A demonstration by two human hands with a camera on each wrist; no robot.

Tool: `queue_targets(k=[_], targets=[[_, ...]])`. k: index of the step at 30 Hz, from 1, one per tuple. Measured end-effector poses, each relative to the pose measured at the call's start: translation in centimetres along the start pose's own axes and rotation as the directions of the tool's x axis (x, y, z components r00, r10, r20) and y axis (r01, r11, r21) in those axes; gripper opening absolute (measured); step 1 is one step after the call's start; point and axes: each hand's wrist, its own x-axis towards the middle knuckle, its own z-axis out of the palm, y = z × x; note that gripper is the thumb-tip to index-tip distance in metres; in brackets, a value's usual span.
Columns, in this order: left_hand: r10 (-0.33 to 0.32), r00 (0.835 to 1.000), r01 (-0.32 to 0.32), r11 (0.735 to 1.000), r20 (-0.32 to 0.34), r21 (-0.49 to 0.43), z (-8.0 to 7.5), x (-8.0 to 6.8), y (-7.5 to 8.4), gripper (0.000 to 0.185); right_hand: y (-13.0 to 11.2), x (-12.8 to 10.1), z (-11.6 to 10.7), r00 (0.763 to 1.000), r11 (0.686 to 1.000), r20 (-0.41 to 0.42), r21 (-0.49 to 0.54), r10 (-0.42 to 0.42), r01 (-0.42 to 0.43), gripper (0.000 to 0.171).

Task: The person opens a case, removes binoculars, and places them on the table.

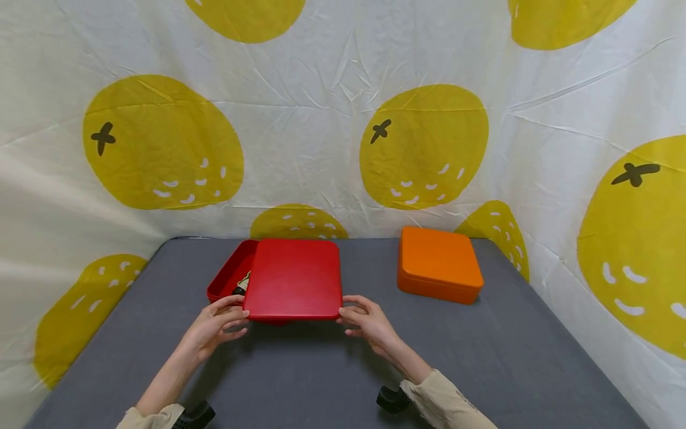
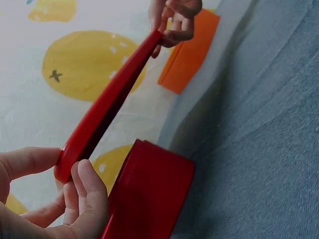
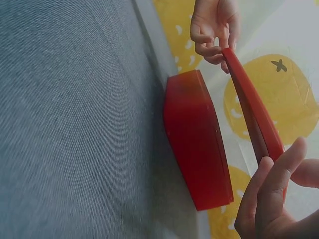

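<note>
Both hands hold a red lid (image 1: 295, 279) above a red box (image 2: 154, 191), apart from it in the wrist views. My left hand (image 1: 217, 325) pinches the lid's near left corner between thumb and fingers. At the opposite near corner, my right hand (image 1: 370, 325) pinches the lid the same way. In the head view the lid covers most of the box, leaving its left part showing. Inside that part lie a dark item and a pale greenish one, partly hidden by the lid and left hand.
A closed orange box (image 1: 440, 262) sits at the back right of the grey table (image 1: 482, 357). Behind the table hangs a white cloth (image 1: 300, 137) printed with yellow fruit. Black wrist devices (image 1: 393, 399) are worn near both sleeves.
</note>
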Motion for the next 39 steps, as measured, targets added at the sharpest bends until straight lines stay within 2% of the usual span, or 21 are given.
queue_targets(k=[9, 17, 23, 32, 39], targets=[[-0.004, 1.0, 0.003, 0.998, 0.01, 0.065, 2.0, 0.4, -0.1, 0.034, 0.3, -1.1, -2.0, 1.0, 0.999, 0.002, -0.048, 0.012, -0.012, 0.048], [-0.011, 1.0, 0.011, 0.995, -0.003, 0.095, 3.8, 1.1, -0.2, 0.043, 0.7, -1.5, -4.0, 0.999, 0.998, -0.003, -0.051, 0.034, -0.034, 0.049], [-0.009, 1.0, 0.009, 0.998, 0.005, 0.063, 5.1, 1.5, -0.1, 0.042, 0.8, -2.0, -5.2, 0.999, 0.998, -0.019, -0.06, 0.035, -0.036, 0.05], [-0.003, 0.998, 0.004, 1.0, -0.067, 0.013, 7.4, 2.0, -0.4, 0.045, 0.9, -2.5, -6.8, 0.999, 0.998, -0.027, -0.065, 0.021, -0.023, 0.05], [0.006, 0.998, -0.008, 0.999, -0.066, -0.031, 8.5, 2.3, -0.7, 0.045, 0.8, -2.6, -7.5, 0.998, 0.997, -0.045, -0.075, 0.032, -0.035, 0.052]])
